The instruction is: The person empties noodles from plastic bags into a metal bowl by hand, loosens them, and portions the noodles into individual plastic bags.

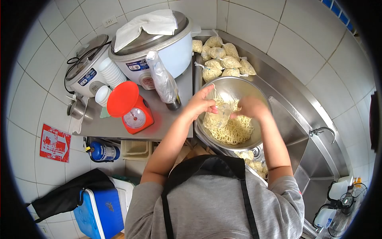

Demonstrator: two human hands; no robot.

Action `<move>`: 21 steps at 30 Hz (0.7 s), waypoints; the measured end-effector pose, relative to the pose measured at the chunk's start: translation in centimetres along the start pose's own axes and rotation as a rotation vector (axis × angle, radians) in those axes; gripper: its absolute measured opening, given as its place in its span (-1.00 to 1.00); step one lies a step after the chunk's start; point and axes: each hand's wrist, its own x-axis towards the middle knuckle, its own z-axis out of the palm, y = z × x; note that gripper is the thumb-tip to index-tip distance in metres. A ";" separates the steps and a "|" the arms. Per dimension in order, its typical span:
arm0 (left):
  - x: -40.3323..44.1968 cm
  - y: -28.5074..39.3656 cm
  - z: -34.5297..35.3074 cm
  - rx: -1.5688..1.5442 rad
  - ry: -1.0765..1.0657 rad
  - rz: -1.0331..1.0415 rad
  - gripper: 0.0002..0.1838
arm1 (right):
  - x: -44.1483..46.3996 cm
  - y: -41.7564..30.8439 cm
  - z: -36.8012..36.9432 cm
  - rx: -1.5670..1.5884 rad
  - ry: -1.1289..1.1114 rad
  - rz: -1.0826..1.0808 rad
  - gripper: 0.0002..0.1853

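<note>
A wide metal bowl (260, 93) holds a heap of pale noodles (234, 133). My left hand (202, 104) reaches over the bowl's left side, its fingers closed on a clear plastic bag (223, 115) with noodles showing at it. A strand of noodle hangs by the raised index finger. Opposite, my right hand (252, 107) is slightly blurred, its fingers curled down beside the bag above the heap. What those fingers grip is hidden. Several tied bags of noodles (223, 59) are piled behind the bowl, and more bagged noodles (256, 163) lie in front of it.
On the left counter (167, 123) are a red kitchen scale (135, 117), a plastic-wrapped bottle (163, 79), stacked white cups (111, 71) and two large rice cookers (159, 47). Steel sink basins (294, 153) and a faucet (322, 130) lie right. A blue cooler (99, 211) sits at lower left.
</note>
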 end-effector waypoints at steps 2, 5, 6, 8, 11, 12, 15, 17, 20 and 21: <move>-0.4 0.3 0.1 0.032 -0.037 -0.067 -0.22 | 0.6 -0.3 4.1 0.148 -0.025 -0.060 -0.45; -0.4 0.3 -0.1 0.024 -0.050 -0.080 -0.23 | 0.5 0.8 4.4 0.616 -0.047 -0.081 -0.59; -0.3 0.2 -0.2 0.011 -0.047 -0.070 -0.24 | 0.2 1.1 3.6 0.819 -0.066 -0.071 -0.65; -0.2 0.0 -0.2 0.017 -0.025 -0.040 -0.24 | -0.8 1.4 0.8 1.082 -0.051 -0.240 -0.72; -0.1 -0.1 0.0 0.021 -0.035 -0.034 -0.25 | -2.4 0.7 -3.9 1.320 0.135 -0.389 -0.77; -0.1 -0.2 0.1 0.019 -0.042 -0.038 -0.25 | -2.6 0.0 -4.8 1.368 0.223 -0.421 -0.78; -0.6 0.0 0.1 0.062 -0.076 -0.064 -0.29 | -2.0 -1.2 -6.1 1.504 0.373 -0.458 -0.79; -0.9 0.0 0.0 0.055 -0.083 -0.070 -0.33 | -1.2 -1.7 -5.7 1.511 0.413 -0.495 -0.77; -1.4 0.2 -0.1 0.061 -0.070 -0.080 -0.40 | -0.2 -2.1 -4.4 1.320 0.370 -0.499 -0.75; -1.6 0.3 -0.2 0.066 -0.063 -0.083 -0.42 | 0.1 -2.0 -4.4 1.009 0.301 -0.352 -0.76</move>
